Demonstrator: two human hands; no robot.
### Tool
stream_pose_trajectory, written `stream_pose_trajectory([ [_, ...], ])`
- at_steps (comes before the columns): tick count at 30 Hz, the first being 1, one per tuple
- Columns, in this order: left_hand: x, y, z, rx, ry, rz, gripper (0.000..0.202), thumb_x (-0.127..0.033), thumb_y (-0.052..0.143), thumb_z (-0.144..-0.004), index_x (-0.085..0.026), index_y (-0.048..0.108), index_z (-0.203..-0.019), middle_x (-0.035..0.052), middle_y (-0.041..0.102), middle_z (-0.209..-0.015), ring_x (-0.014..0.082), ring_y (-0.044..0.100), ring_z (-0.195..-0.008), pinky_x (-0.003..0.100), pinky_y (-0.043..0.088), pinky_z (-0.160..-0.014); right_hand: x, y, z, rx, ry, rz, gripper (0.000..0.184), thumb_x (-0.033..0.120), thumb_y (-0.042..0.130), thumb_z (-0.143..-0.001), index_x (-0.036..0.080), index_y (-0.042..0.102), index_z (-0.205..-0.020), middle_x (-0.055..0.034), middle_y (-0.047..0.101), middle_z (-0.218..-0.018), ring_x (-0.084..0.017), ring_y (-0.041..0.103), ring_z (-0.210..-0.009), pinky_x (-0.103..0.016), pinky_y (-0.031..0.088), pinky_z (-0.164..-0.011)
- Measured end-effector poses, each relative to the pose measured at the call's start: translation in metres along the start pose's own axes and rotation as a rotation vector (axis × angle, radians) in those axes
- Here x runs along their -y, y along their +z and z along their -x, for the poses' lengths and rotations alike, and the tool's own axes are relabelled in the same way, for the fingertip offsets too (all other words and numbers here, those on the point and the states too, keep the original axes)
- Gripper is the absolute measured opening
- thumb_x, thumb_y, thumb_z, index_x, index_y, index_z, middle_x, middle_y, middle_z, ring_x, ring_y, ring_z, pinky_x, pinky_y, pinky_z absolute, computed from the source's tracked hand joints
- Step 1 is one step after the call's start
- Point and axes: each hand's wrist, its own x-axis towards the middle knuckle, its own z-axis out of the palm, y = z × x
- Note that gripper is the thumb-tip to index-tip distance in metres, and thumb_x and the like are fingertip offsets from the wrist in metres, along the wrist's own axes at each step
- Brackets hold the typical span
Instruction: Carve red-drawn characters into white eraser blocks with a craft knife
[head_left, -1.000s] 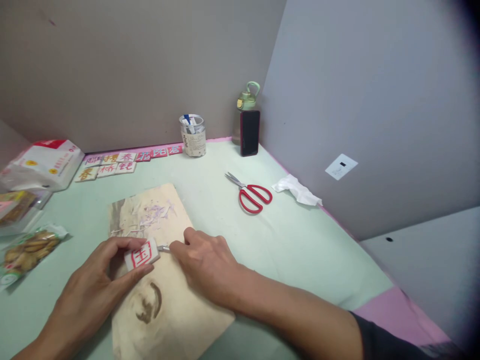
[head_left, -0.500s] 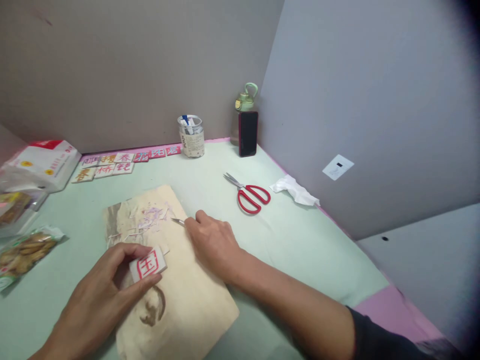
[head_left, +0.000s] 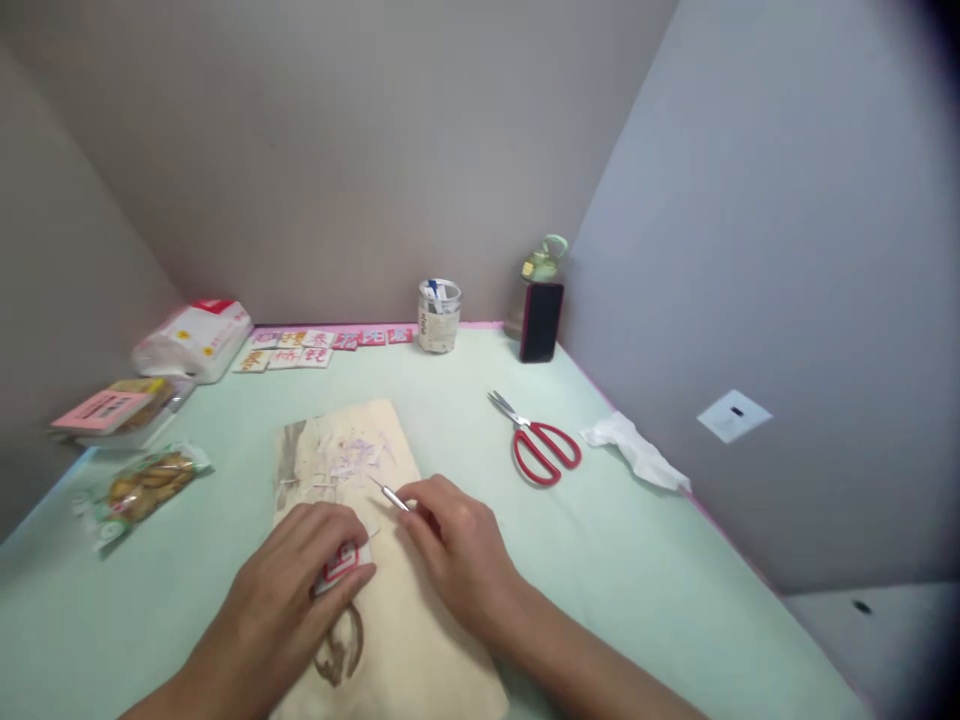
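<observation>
We find the left hand (head_left: 281, 585) gripping the white block (head_left: 346, 563) between thumb and fingers, its red-marked face partly covered, over the board (head_left: 427, 630) just beyond a brown mark (head_left: 357, 640); whether block and board touch, we cannot tell. We note the right hand (head_left: 457, 545) closed around the slim metal knife (head_left: 394, 497), its tip apart from the block and near purple and white shavings (head_left: 356, 460) on the board. We record red-handled scissors (head_left: 546, 437) lying right of the board, near a crumpled white tissue (head_left: 637, 452)
</observation>
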Motion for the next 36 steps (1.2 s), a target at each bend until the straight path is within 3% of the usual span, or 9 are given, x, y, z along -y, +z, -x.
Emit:
stream_pose_trajectory([
  [4, -0.009, -0.005, -0.005, 0.039, -0.045, 0.078, 0.019, -0.039, 0.061, -0.114, -0.028, 0.072, -0.102, 0.0014, 0.074, -0.098, 0.0232, 0.07, -0.092, 0.032, 0.054, -0.082, -0.001, 0.0, 0.002, -0.032, -0.047, -0.184, 0.024, 0.013, 0.058, -0.103, 0.022, 0.078, -0.113, -0.0039, 0.076, -0.096, -0.019, 0.069, -0.081, -0.03, 0.05, -0.076],
  [10, -0.017, -0.004, -0.012, -0.018, -0.048, 0.077, 0.028, -0.03, 0.053, -0.111, -0.026, 0.069, -0.088, 0.0014, 0.072, -0.086, 0.0213, 0.069, -0.083, 0.031, 0.051, -0.074, 0.004, 0.009, 0.004, 0.126, 0.007, -0.416, 0.014, 0.027, 0.063, -0.103, 0.021, 0.075, -0.104, -0.0025, 0.072, -0.088, -0.02, 0.064, -0.078, -0.03, 0.05, -0.073],
  [13, -0.019, -0.003, -0.014, -0.064, -0.068, 0.079, 0.027, -0.026, 0.052, -0.107, -0.025, 0.066, -0.084, 0.0011, 0.071, -0.082, 0.0205, 0.068, -0.079, 0.031, 0.049, -0.072, 0.004, 0.016, 0.004, 0.19, 0.038, -0.476, 0.013, 0.025, 0.066, -0.097, 0.02, 0.074, -0.106, -0.0015, 0.07, -0.089, -0.02, 0.062, -0.08, -0.03, 0.05, -0.076],
  [18, -0.015, -0.007, -0.012, -0.088, -0.114, 0.18, 0.026, -0.033, 0.055, -0.111, -0.025, 0.067, -0.089, -0.001, 0.072, -0.086, 0.0169, 0.069, -0.076, 0.027, 0.051, -0.07, 0.004, 0.018, 0.004, 0.155, 0.059, -0.416, 0.026, 0.013, 0.067, -0.085, 0.021, 0.076, -0.108, -0.0027, 0.07, -0.096, -0.022, 0.064, -0.086, -0.03, 0.051, -0.079],
  [22, -0.004, -0.008, -0.006, -0.086, -0.15, 0.279, 0.029, -0.038, 0.049, -0.115, -0.026, 0.065, -0.094, 0.0012, 0.073, -0.094, 0.0196, 0.073, -0.089, 0.027, 0.055, -0.078, 0.009, 0.015, 0.003, 0.119, 0.079, -0.412, 0.03, 0.01, 0.069, -0.082, 0.021, 0.078, -0.108, -0.002, 0.068, -0.096, -0.02, 0.063, -0.084, -0.029, 0.05, -0.078],
  [25, 0.002, -0.005, -0.003, -0.034, -0.153, 0.33, 0.024, -0.039, 0.056, -0.113, -0.026, 0.066, -0.096, 0.0011, 0.073, -0.098, 0.0207, 0.072, -0.092, 0.028, 0.054, -0.082, 0.013, 0.014, 0.002, 0.157, 0.146, -0.447, 0.028, 0.01, 0.07, -0.08, 0.02, 0.079, -0.104, 0.0004, 0.064, -0.091, -0.018, 0.058, -0.08, -0.028, 0.047, -0.074],
  [29, 0.004, -0.001, -0.001, 0.029, -0.156, 0.302, 0.014, -0.036, 0.074, -0.1, -0.027, 0.064, -0.098, 0.001, 0.072, -0.106, 0.0233, 0.067, -0.097, 0.03, 0.051, -0.086, 0.014, 0.013, 0.002, 0.205, 0.18, -0.501, 0.025, 0.013, 0.069, -0.083, 0.019, 0.081, -0.103, 0.0001, 0.068, -0.09, -0.019, 0.059, -0.084, -0.029, 0.046, -0.077],
  [33, 0.0, 0.003, 0.001, 0.063, -0.176, 0.304, 0.008, -0.029, 0.069, -0.099, -0.028, 0.062, -0.098, -0.0005, 0.071, -0.104, 0.0223, 0.066, -0.095, 0.029, 0.049, -0.083, 0.014, 0.014, 0.004, 0.245, 0.199, -0.561, 0.021, 0.015, 0.07, -0.084, 0.019, 0.081, -0.101, -0.0001, 0.072, -0.089, -0.019, 0.063, -0.084, -0.029, 0.048, -0.079],
  [36, -0.004, 0.003, 0.001, 0.079, -0.186, 0.332, 0.009, -0.035, 0.066, -0.102, -0.028, 0.061, -0.099, 0.0001, 0.071, -0.104, 0.0228, 0.067, -0.095, 0.029, 0.05, -0.084, 0.014, 0.014, 0.005, 0.255, 0.229, -0.616, 0.018, 0.018, 0.072, -0.082, 0.019, 0.08, -0.098, 0.0016, 0.071, -0.086, -0.018, 0.061, -0.08, -0.028, 0.047, -0.077],
])
